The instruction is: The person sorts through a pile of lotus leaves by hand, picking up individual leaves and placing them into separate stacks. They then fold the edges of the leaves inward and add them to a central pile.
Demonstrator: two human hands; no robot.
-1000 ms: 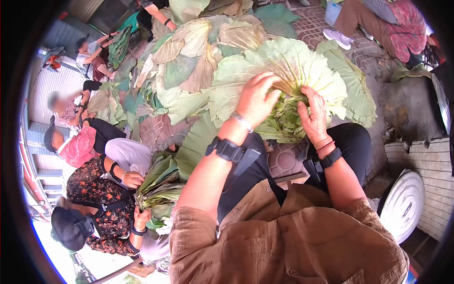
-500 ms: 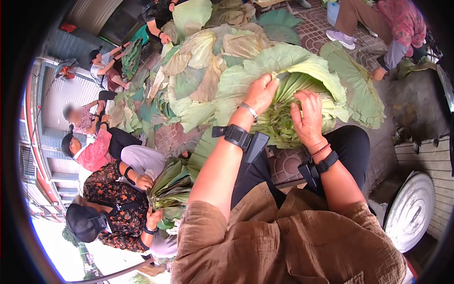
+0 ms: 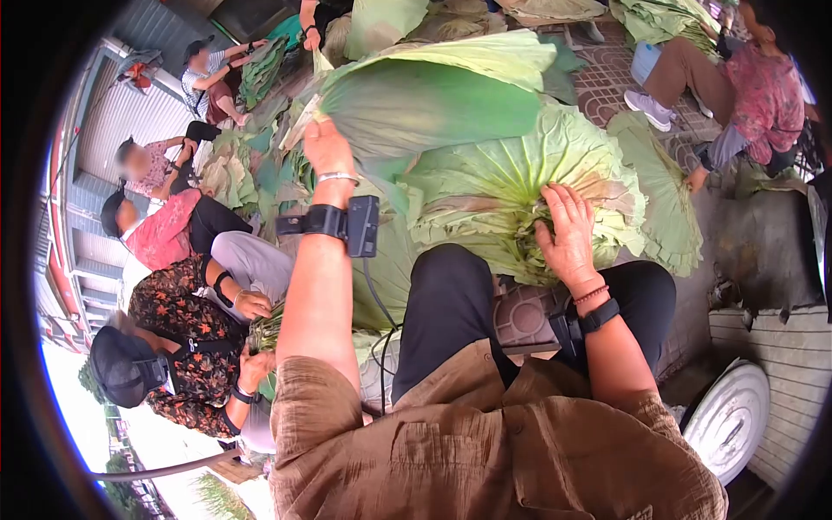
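Note:
A broad green lotus leaf (image 3: 433, 104) is spread out to the right of my left hand (image 3: 329, 154), whose closed fingers pinch its edge. This leaf is partly smeared by motion. In front of my knees lies a stack of pale green lotus leaves (image 3: 485, 186), its veins running together at a crumpled, gathered part (image 3: 524, 247). My right hand (image 3: 568, 234) rests on that stack beside the gathered part, fingers stretched and laid over the leaf, thumb apart. What is under the right palm is hidden.
Another lotus leaf (image 3: 663, 186) lies on the paving right of the stack. A co-worker in a floral shirt (image 3: 208, 342) sits close on my left, and another person (image 3: 763, 95) sits at the far right. A round metal lid (image 3: 728, 425) leans near my right elbow.
My left hand has moved left and away from the stack, carrying a leaf that is now spread out. My right hand has stayed on the stack, whose top leaf now lies flatter.

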